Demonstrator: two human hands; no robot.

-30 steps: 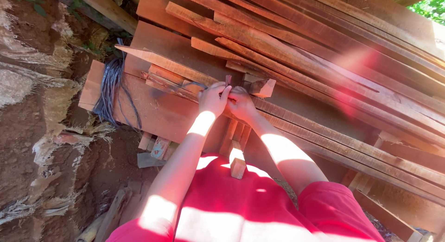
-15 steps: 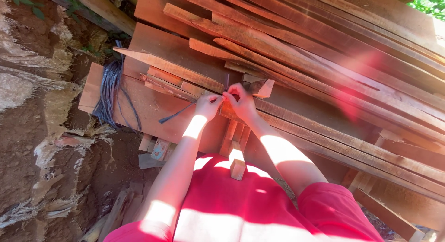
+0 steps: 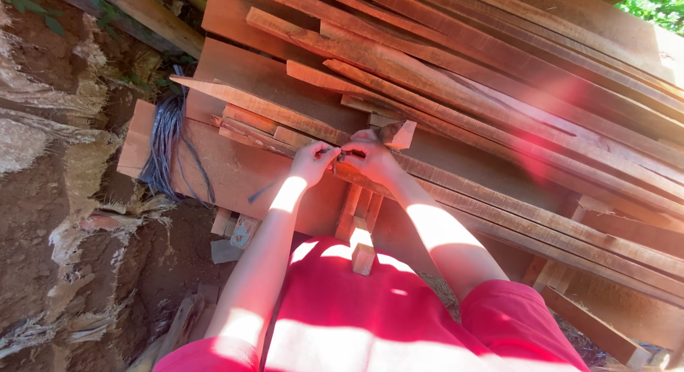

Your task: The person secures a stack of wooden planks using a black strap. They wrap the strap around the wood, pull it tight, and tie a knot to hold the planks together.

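Note:
My left hand (image 3: 311,160) and my right hand (image 3: 370,155) are close together over a bundle of thin wooden slats (image 3: 285,133) at the near end of a stack of boards. Both pinch a dark thin strap (image 3: 265,189), and its loose tail hangs down to the left of my left hand. The part between my fingers is mostly hidden. A small wooden block (image 3: 397,135) lies just beyond my right hand.
A long pile of reddish planks (image 3: 499,73) runs to the right. A bunch of dark straps (image 3: 165,140) hangs over the wide board (image 3: 235,165) on the left. Short offcuts (image 3: 363,254) lie below. Bare earth (image 3: 57,222) is at left.
My hands have drawn slightly apart and lower on the slats. The strap's tail, hidden a second ago, now hangs free to the left of my left hand.

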